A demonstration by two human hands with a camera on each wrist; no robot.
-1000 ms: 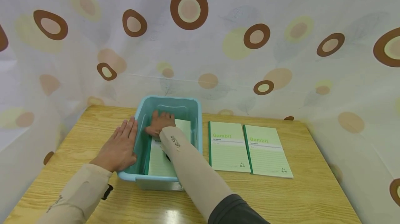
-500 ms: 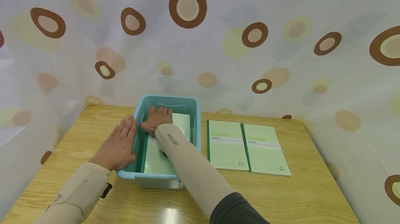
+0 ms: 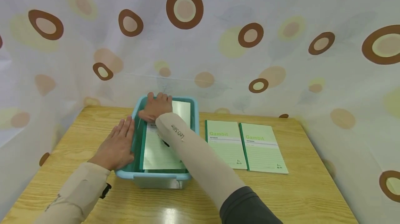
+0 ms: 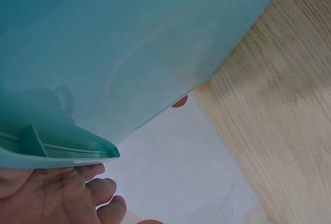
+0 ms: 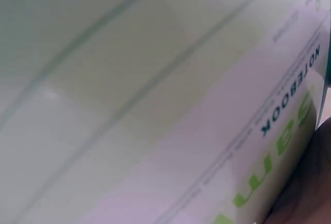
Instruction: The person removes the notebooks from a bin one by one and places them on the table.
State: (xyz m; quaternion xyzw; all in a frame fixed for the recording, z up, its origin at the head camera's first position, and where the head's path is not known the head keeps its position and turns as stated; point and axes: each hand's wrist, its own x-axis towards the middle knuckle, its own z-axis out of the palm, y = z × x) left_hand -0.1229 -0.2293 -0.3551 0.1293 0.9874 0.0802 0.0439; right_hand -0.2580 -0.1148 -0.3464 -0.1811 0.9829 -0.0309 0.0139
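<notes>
Already, two notebooks (image 3: 223, 147) (image 3: 264, 154) lie lower right; the right hand (image 3: 157, 107) grips another notebook (image 3: 160, 151) inside the bin (image 3: 196, 119), left hand (image 3: 117, 146) flat against its side.

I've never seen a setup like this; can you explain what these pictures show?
No machine here: a person works bare-handed. The wide picture comes from a head camera; the close-ups come from cameras on each wrist. On the wood-grained table stands a light-blue rectangular plastic bin. The left hand lies against its left rim. The right hand grips a pale green notebook with a dark green spine, seen within the bin's rim. Two similar notebooks lie side by side right of the bin.
</notes>
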